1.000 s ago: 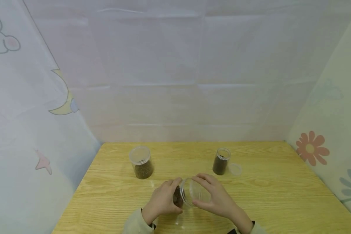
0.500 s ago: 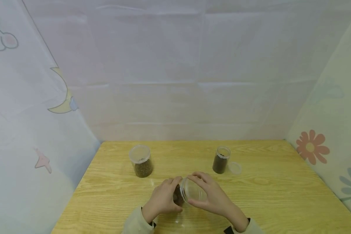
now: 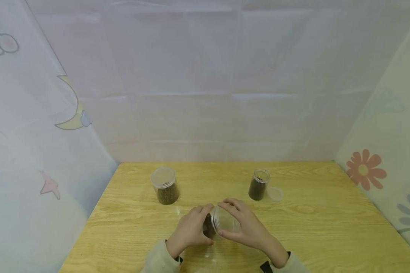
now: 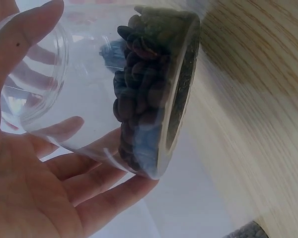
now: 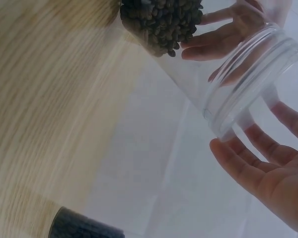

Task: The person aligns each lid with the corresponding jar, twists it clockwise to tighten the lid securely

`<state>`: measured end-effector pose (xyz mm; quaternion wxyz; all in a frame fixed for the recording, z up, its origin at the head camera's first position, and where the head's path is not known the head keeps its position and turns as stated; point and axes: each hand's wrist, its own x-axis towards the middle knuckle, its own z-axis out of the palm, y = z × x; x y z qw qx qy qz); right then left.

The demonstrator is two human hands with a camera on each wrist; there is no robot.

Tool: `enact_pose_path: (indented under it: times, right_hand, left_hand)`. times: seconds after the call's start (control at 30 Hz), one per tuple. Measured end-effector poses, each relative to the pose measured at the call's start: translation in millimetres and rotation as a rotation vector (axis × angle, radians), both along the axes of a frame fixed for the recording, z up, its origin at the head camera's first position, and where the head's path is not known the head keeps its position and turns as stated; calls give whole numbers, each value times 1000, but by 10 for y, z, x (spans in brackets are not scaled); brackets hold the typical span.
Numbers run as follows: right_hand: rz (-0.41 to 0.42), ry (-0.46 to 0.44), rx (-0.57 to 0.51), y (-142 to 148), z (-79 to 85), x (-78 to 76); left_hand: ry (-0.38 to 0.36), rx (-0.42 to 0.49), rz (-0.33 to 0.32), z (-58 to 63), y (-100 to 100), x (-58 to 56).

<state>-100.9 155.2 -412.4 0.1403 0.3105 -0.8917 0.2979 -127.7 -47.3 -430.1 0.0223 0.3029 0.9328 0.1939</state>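
Observation:
My left hand point(image 3: 192, 227) grips a clear plastic jar point(image 3: 209, 226) from its left side, thumb and fingers spread round the wall. Dark oval beans point(image 4: 144, 89) fill its bottom part. In the head view the mouth leans to the right, towards my right hand point(image 3: 247, 227). That hand holds a clear round lid point(image 3: 228, 220) by its edge, thumb on the near side and fingers on the far side. The lid sits right at the jar's ridged rim point(image 5: 243, 74), overlapping it in the head view.
At the back left stands a wide clear jar point(image 3: 166, 192) with brownish grains. A narrower jar point(image 3: 257, 189) of dark contents stands at the back right, a small clear lid point(image 3: 275, 194) flat beside it. Printed cloth walls point(image 3: 191, 125) enclose the wooden table point(image 3: 321, 220).
My right hand has moved left, bringing the clear lid from beside the jar up against its mouth. My left hand keeps its grip on the jar in the same place.

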Motion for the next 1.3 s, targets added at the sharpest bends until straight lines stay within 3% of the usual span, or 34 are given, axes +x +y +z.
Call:
enact_pose_path:
  times: [1.03,1.3]
  right_hand:
    - [-33,-8,-1,-34,-4,7]
    - [-101,-21,-26,-81,-3,35]
  left_hand:
    - [-7,0,-3,27,4,10]
    - [-9,0,-3,35,4,18]
